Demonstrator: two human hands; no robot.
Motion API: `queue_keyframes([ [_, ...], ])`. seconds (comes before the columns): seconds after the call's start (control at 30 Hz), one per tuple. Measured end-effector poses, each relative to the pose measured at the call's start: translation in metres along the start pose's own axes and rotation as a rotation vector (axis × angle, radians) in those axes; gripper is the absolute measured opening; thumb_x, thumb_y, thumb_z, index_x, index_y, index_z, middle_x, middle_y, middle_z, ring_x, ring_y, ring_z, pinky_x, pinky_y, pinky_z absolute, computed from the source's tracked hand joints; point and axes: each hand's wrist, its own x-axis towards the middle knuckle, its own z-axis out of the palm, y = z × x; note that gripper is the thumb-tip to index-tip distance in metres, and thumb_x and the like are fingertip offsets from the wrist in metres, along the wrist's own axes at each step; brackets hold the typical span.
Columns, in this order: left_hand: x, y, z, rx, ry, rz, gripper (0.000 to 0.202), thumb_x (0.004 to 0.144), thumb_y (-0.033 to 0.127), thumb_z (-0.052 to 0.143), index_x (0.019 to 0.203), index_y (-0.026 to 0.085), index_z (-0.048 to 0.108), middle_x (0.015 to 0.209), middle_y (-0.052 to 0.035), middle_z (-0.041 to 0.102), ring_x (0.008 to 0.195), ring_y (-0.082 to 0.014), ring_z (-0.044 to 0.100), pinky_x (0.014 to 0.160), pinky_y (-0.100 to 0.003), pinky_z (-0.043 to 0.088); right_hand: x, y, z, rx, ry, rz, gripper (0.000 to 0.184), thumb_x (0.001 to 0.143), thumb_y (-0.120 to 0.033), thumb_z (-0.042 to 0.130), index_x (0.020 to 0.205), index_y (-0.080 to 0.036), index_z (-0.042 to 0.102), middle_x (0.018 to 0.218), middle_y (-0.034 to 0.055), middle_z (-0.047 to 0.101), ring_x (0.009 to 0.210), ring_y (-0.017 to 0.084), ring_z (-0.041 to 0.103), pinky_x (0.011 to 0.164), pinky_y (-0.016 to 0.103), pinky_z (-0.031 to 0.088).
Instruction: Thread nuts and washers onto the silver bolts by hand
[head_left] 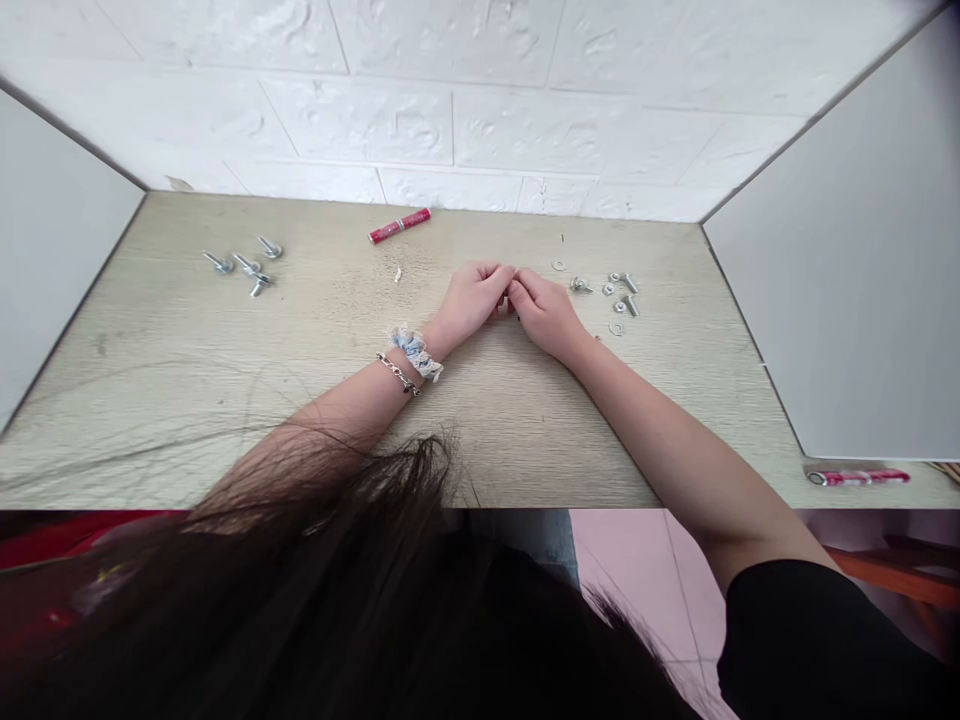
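Observation:
My left hand (pixel 474 296) and my right hand (pixel 545 312) meet fingertip to fingertip above the middle of the desk. The fingers of both are closed in a pinch, and whatever lies between them is hidden. Just right of my right hand lie loose bolts (pixel 630 305), nuts (pixel 608 289), a flat washer (pixel 559 265) and an open ring washer (pixel 616 328). A small bolt with parts on it (pixel 579 285) rests closest to my right fingers. Far to the left, several bolts fitted with nuts and washers (pixel 251 266) sit in a group.
A red tube (pixel 400 226) lies near the white brick-patterned wall (pixel 450 120), with a small white scrap (pixel 398 274) and dark crumbs below it. Another red tube (pixel 859 478) is at the right front edge. Pale panels (pixel 840 270) flank the desk (pixel 480 420). Dark hair hangs across the lower left.

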Motion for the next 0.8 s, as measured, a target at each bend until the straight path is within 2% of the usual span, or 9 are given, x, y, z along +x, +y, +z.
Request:
queue_keyframes([
  [0.8,-0.0001,0.0002,0.0007,0.004,-0.003,0.019,0.036,0.088,0.021,0.044,0.052,0.017,0.040,0.047,0.0035,0.041,0.046,-0.0061,0.037,0.047,-0.020,0.028,0.0006,0.0006,0.0000,-0.010,0.002,-0.007,0.041,0.095,-0.055,0.032,0.077,-0.022,0.048,0.073,0.0025,0.060,0.071,0.017,0.053,0.071,0.032,0.039],
])
